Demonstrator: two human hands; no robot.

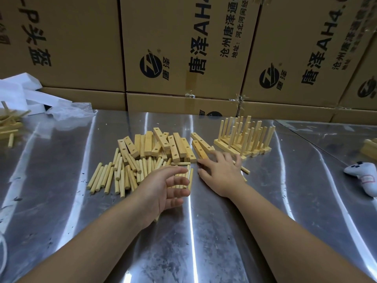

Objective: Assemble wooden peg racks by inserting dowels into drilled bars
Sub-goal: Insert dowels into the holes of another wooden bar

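While boxes (183, 48) wall the back, a controller (365, 176) lies right of racks (247, 137).

Left hand (163, 187) and right hand (221, 173) reach forward, loosely splayed

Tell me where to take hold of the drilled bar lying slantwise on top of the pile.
Pinch the top drilled bar across its two long side faces, near mid-length, coming from above. It lies highest on the bar pile, holes up, so its sides look free while neighbours crowd below. The right hand seems nearer.
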